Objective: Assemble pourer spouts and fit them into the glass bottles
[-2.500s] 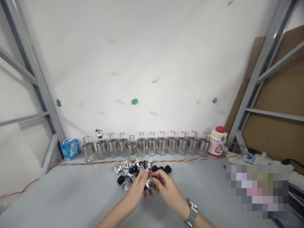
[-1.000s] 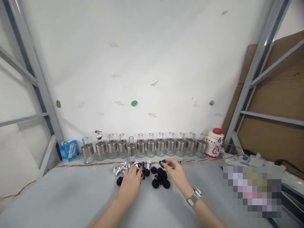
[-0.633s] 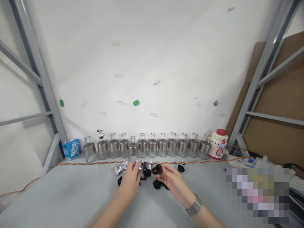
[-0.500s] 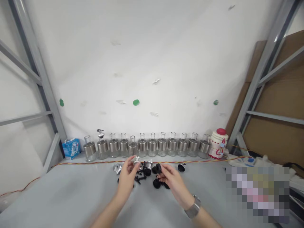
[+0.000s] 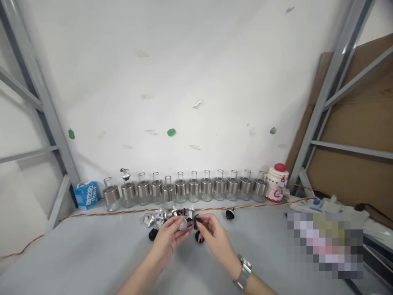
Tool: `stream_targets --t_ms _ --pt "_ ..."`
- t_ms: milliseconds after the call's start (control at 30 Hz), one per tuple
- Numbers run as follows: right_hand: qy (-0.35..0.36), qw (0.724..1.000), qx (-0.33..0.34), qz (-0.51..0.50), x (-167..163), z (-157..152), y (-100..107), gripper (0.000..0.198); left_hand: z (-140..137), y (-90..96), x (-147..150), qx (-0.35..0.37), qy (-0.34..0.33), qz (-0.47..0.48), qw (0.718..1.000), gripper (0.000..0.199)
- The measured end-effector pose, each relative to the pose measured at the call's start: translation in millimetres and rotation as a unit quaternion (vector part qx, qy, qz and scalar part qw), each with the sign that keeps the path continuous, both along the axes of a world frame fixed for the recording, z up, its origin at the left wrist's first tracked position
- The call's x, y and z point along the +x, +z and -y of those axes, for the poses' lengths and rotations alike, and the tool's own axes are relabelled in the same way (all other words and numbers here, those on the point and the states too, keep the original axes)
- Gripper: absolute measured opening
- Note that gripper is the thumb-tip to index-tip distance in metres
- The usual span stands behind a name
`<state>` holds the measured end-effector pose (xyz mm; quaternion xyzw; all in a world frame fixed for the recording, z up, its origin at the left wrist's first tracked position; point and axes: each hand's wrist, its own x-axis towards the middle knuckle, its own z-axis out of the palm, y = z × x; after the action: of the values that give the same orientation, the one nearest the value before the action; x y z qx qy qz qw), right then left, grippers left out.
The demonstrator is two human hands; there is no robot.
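My left hand [image 5: 168, 238] is closed on a silver metal spout cap [image 5: 183, 224], its round end turned toward my other hand. Between the fingertips of my right hand [image 5: 213, 233] is a black stopper [image 5: 195, 222], held on edge close beside the cap. Around and behind my hands lies a pile of silver spout parts [image 5: 149, 219] and black pieces, partly hidden by my fingers. One black stopper [image 5: 153, 234] rests left of my left hand, and another black stopper [image 5: 199, 237] sits just below my right fingertips.
Several glass bottles [image 5: 194, 186] with steel sleeves stand in a row along the wall, one topped with a pourer [image 5: 125, 174]. A blue box [image 5: 86, 195] and a white and red jar [image 5: 276, 183] flank them. A twisted cord [image 5: 129, 212] crosses the table [image 5: 92, 254].
My hands have come together. The left has brought the silver cap right and down, turning its round end, while the right has tilted the black stopper and moved it left to meet it.
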<state>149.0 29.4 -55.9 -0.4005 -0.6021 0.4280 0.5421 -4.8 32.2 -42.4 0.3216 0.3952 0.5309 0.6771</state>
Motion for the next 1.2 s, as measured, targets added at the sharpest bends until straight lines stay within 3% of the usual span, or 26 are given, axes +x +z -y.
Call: stream_targets --t_ms 167,433,700,900,1100,1200 --pt "-0.001 0.983 0.094 0.155 -3 14 1 0.013 0 -3.9 5 0.033 0.033 -0.093 0.995 0.029" --pt "-0.030 0.955 0.164 0.244 -5 14 -1 0.011 6 -10.5 14 0.090 0.032 -0.142 0.985 0.037" --pt "-0.055 0.945 0.213 0.241 2 8 -3 0.019 9 -23.3 18 0.199 0.017 -0.184 0.962 0.042" --pt "-0.041 0.933 0.273 0.231 5 10 0 0.028 12 -15.5 16 0.232 0.016 -0.208 0.950 0.039" --pt "-0.027 0.931 0.272 0.243 5 13 -3 0.033 15 -8.9 16 0.241 0.000 -0.226 0.944 0.041" --pt "-0.009 0.942 0.247 0.228 4 15 3 0.034 14 -6.9 13 0.259 0.023 -0.258 0.930 0.037"
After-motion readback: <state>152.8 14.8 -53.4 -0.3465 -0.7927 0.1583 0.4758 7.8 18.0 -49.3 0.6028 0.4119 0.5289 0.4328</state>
